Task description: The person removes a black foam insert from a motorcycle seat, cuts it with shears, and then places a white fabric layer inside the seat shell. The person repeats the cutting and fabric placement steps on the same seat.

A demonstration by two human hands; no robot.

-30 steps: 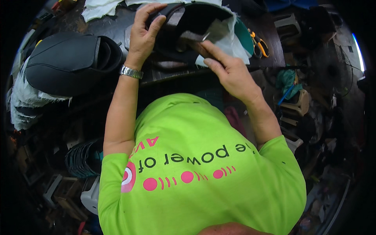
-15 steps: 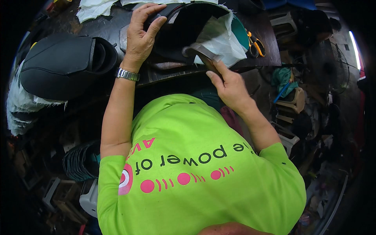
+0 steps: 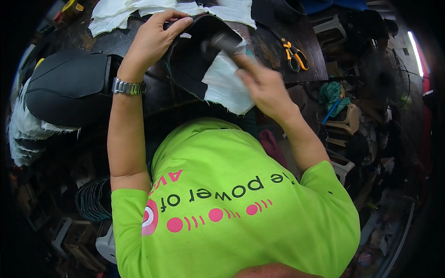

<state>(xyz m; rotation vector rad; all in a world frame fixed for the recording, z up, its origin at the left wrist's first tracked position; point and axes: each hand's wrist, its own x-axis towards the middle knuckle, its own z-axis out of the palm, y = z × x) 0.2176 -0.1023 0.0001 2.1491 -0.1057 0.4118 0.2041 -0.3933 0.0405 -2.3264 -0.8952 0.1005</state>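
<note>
My left hand [image 3: 150,39] pinches the upper left edge of a curved black sheet [image 3: 190,65] at the workbench's front, thumb on top. A frayed white cloth [image 3: 229,83] lies over the sheet's right part and hangs past its lower edge. In my right hand [image 3: 266,90] is a hammer [image 3: 225,44], gripped by its wooden handle. Its head, smeared by motion, is over the inside of the black sheet, beside the cloth's upper edge; whether it touches cannot be told.
Orange-handled pliers [image 3: 294,54] lie on the dark bench to the right. At the left stands a stack of molded black pieces [image 3: 65,90] with frayed white fabric below. More white cloth [image 3: 123,11] lies along the back. Stools and a fan [image 3: 389,74] stand at the right.
My left hand has moved left and slightly down with the black sheet, which now sits turned and more opened out. The hammer has shifted up and left. More of the bench shows near the pliers.
</note>
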